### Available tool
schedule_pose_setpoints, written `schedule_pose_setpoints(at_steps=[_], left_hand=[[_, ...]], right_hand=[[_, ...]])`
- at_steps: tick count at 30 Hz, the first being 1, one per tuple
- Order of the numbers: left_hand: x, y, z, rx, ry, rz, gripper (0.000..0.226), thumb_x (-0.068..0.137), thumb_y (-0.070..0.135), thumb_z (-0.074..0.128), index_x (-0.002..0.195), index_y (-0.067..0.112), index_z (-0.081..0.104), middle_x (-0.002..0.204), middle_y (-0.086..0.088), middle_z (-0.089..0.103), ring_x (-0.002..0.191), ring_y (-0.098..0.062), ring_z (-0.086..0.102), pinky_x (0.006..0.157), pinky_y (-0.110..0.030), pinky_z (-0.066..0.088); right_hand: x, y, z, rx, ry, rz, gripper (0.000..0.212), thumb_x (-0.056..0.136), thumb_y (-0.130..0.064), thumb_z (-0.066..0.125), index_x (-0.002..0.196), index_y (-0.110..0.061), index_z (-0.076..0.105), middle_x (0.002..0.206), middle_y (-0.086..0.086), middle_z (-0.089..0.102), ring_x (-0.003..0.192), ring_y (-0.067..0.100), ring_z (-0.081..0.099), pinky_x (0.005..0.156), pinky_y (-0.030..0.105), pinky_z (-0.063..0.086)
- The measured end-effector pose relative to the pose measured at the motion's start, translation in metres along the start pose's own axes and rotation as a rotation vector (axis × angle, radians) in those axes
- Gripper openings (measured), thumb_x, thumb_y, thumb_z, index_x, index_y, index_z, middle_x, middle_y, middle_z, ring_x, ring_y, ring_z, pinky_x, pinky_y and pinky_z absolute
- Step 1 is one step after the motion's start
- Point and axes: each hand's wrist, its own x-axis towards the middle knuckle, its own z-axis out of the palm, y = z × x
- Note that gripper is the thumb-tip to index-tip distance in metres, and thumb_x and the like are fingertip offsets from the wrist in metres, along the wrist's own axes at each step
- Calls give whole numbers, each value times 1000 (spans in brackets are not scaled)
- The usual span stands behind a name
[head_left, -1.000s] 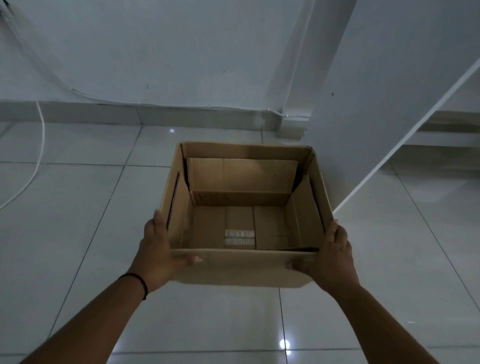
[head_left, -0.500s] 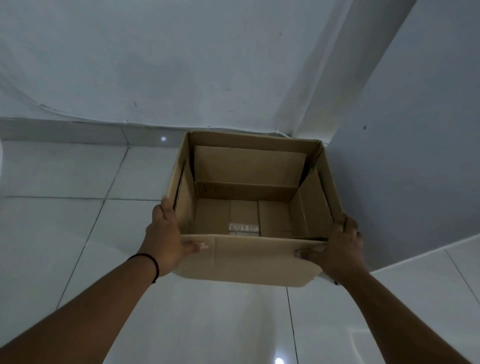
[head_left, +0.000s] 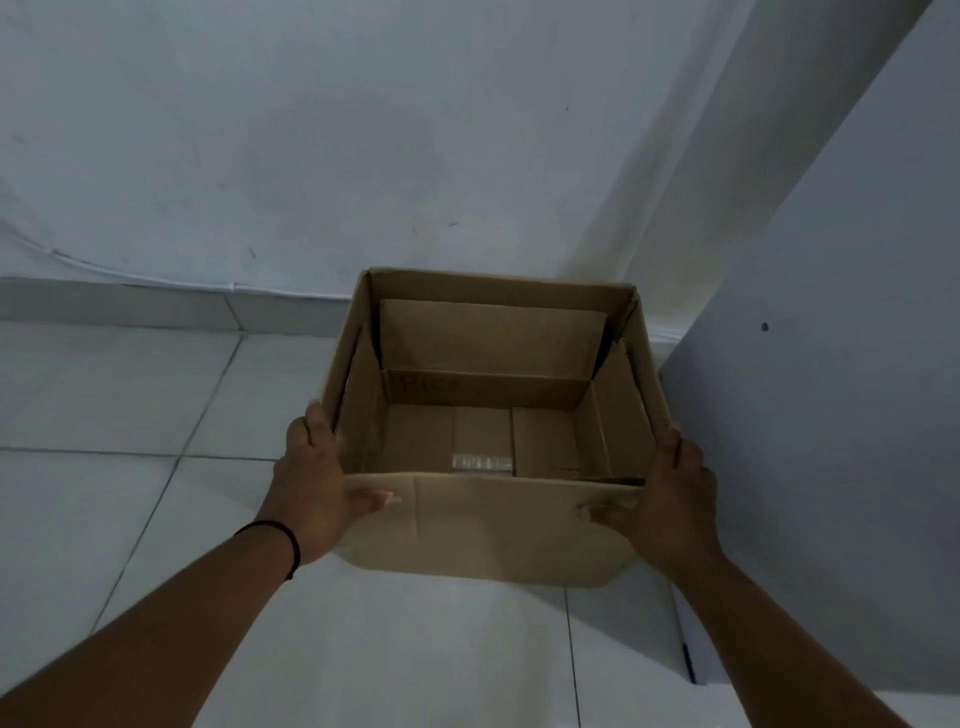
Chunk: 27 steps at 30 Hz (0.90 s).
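Head view — cardboard box (head_left: 488, 525) between left hand (head_left: 311, 488) and right hand (head_left: 670, 499) — grips round its near corners

The floor (head_left: 130, 519) is laid with large pale glossy tiles and fills the left and bottom of the frame. Thin grout lines (head_left: 171, 470) cross it at the left, and another runs down the lower centre. A tiled skirting (head_left: 156, 306) meets it at the upper left. At the right a tall grey panel (head_left: 831, 467) stands on it. The cardboard box (head_left: 493, 525) shows mid-frame; whether it touches the tiles cannot be told.
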Motion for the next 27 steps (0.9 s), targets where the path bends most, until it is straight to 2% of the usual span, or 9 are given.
schedule_pose_setpoints(at_steps=[4, 9, 13, 20, 24, 27], left_hand=[[25, 8, -2, -13, -1, -24, 131, 59, 39, 85, 149, 11, -7, 148, -14, 19, 131, -34, 37, 109, -40, 37], [52, 21, -4, -16, 29, -57, 128, 58, 34, 87, 149, 14, -3, 142, -12, 25, 122, -36, 45, 99, -43, 46], [62, 20, -4, 2, 39, -53, 125, 56, 33, 88, 147, 14, 4, 140, -14, 27, 118, -38, 47, 97, -48, 47], [60, 18, -2, -2, 41, -31, 129, 61, 36, 84, 149, 8, -6, 144, -15, 23, 124, -38, 43, 102, -44, 44], [60, 14, 0, -5, 33, -22, 128, 63, 38, 83, 149, 9, -7, 144, -14, 22, 125, -38, 42, 103, -44, 42], [56, 12, 1, -13, 54, -30, 123, 66, 38, 81, 149, 12, -5, 144, -15, 24, 123, -39, 43, 103, -45, 42]], right_hand=[[32, -3, 0, 4, -15, -34, 141, 50, -62, 81, 148, -1, 0, 152, 19, 18, 134, 37, 27, 110, 41, 28], [64, -10, -3, -17, -36, -49, 138, 55, -61, 78, 148, 0, -3, 151, 19, 18, 132, 36, 29, 108, 38, 29], [71, -9, 1, -11, -23, -52, 137, 56, -60, 78, 148, 0, -3, 151, 20, 18, 130, 37, 29, 108, 38, 29], [68, -3, 0, 25, -76, -87, 124, 69, -53, 74, 147, 0, -7, 157, 19, -6, 144, 34, 5, 117, 37, 13], [64, -7, -7, -44, -92, -108, 114, 74, -56, 68, 150, -13, -6, 156, 21, -15, 145, 37, -4, 117, 43, 12], [42, -13, -17, -84, -117, -44, 91, 85, -55, 54, 150, -27, -3, 158, 17, -15, 144, 39, 5, 113, 56, 19]])
